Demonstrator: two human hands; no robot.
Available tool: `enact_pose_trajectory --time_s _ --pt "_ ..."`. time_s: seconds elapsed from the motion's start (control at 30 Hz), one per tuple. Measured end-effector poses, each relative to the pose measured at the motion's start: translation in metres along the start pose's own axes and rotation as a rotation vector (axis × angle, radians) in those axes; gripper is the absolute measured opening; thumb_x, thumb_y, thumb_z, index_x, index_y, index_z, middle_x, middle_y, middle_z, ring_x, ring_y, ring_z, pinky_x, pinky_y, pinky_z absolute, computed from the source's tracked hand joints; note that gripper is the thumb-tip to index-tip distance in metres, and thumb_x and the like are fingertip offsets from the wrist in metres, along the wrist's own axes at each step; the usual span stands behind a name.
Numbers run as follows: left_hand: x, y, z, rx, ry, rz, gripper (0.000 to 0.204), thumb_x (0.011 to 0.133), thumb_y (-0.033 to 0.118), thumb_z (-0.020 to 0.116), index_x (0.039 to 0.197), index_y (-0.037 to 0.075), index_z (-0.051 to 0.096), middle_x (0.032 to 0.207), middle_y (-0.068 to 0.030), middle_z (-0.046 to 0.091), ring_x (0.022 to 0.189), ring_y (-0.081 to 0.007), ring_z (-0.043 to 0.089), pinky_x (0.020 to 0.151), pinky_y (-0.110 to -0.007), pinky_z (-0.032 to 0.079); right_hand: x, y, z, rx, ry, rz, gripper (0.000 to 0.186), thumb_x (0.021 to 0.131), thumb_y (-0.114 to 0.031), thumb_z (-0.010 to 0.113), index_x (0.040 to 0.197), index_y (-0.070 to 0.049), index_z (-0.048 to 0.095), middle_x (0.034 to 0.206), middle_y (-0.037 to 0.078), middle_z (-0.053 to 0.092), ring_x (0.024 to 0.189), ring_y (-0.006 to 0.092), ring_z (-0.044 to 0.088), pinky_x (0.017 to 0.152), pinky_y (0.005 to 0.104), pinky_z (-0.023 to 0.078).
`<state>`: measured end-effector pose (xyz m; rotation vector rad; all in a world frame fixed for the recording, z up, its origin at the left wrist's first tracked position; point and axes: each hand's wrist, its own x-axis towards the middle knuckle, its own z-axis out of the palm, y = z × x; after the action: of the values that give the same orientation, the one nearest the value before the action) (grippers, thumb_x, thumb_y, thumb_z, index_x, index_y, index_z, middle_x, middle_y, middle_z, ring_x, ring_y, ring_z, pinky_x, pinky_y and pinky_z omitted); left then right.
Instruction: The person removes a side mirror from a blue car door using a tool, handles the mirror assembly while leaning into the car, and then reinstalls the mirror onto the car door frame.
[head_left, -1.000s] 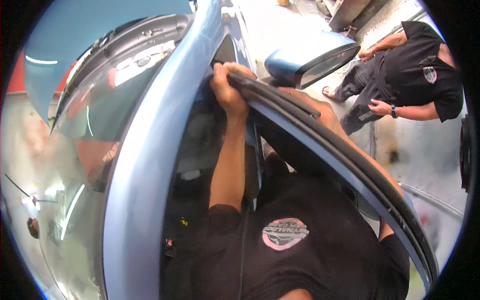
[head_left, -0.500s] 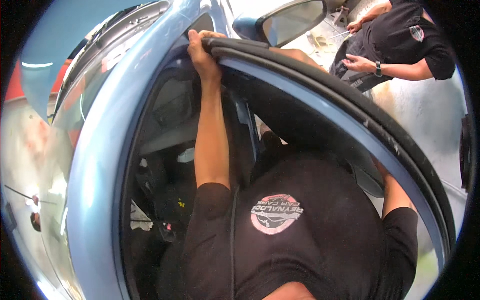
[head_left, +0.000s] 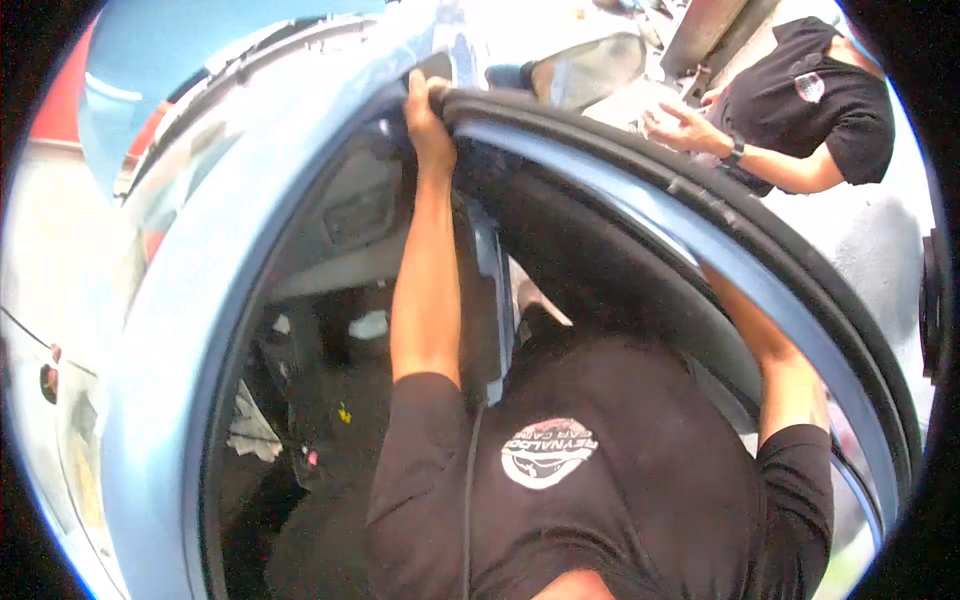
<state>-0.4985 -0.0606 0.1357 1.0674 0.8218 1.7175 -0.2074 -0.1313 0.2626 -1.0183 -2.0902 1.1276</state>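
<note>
In the upper middle, my left hand (head_left: 432, 135) is closed round the front corner of an open car door's blue window frame (head_left: 800, 300), with the thumb pointing up. A thick black rubber seal (head_left: 730, 205) follows the frame's outer edge and starts at my fingers. My right forearm (head_left: 785, 375) reaches up on the inner side of the door, near the dark door panel (head_left: 590, 240). The hand at its end is hidden behind the frame.
The light blue windshield pillar (head_left: 200, 290) curves down the left, beside the dark cabin (head_left: 340, 390). Past the door is a side mirror (head_left: 590, 72). A co-worker in a black shirt (head_left: 820, 100) stands at the upper right, one hand held out.
My right forearm has moved forward and more of it shows under the frame. My left hand keeps its hold. The co-worker's outstretched hand has shifted left, and the picture is brighter.
</note>
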Motion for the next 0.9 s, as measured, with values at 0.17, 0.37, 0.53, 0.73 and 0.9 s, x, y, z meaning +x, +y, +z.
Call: enact_pose_trajectory --time_s 0.17,0.37,0.53,0.73,0.9 --pt "-0.012 0.011 0.02 0.005 0.037 -0.021 0.063 0.11 0.053 0.033 0.075 0.009 0.062 0.067 -0.0036 0.061 0.06 -0.0149 0.056 0.06 -0.031 0.045 0.006 -0.02 0.004 0.02 -0.017 0.016 0.073 0.092 -0.045 0.067 0.15 -0.004 0.05 0.141 0.023 0.062 0.133 0.0364 0.058 0.111 0.0437 0.046" --pt "-0.029 0.068 0.038 0.081 0.045 -0.025 0.065 0.108 0.048 0.037 0.068 0.005 0.065 0.062 -0.0049 0.063 0.062 -0.0142 0.058 0.064 -0.029 0.044 -0.007 -0.049 0.052 0.069 -0.001 -0.074 0.067 0.09 -0.027 0.07 0.147 0.001 0.049 0.139 0.023 0.064 0.129 0.0361 0.062 0.109 0.0415 0.049" --pt "-0.025 0.089 0.041 0.117 0.045 -0.06 0.07 0.109 0.051 0.029 0.068 0.005 0.064 0.061 -0.0053 0.062 0.057 -0.015 0.055 0.061 -0.031 0.045 0.004 -0.078 0.041 -0.029 -0.038 -0.19 0.06 0.091 -0.017 0.068 0.144 0.004 0.049 0.137 0.026 0.062 0.127 0.0406 0.062 0.106 0.0418 0.049" --pt "-0.031 0.114 0.047 0.221 0.064 -0.053 0.062 0.107 0.047 0.034 0.079 0.001 0.066 0.067 -0.0085 0.066 0.062 -0.0168 0.061 0.065 -0.031 0.048 0.007 -0.07 0.063 -0.118 0.135 -0.276 0.053 0.091 -0.006 0.063 0.143 -0.005 0.053 0.132 0.025 0.065 0.12 0.0406 0.066 0.1 0.0427 0.054" --pt "-0.03 0.12 0.068 0.265 0.031 0.089 0.061 0.108 0.048 0.029 0.101 0.003 0.068 0.09 -0.0135 0.072 0.082 -0.0207 0.067 0.08 -0.038 0.054 0.002 -0.06 0.056 -0.214 0.189 -0.247 0.049 0.091 -0.007 0.064 0.139 -0.006 0.055 0.125 0.023 0.069 0.112 0.0384 0.07 0.092 0.0423 0.057"
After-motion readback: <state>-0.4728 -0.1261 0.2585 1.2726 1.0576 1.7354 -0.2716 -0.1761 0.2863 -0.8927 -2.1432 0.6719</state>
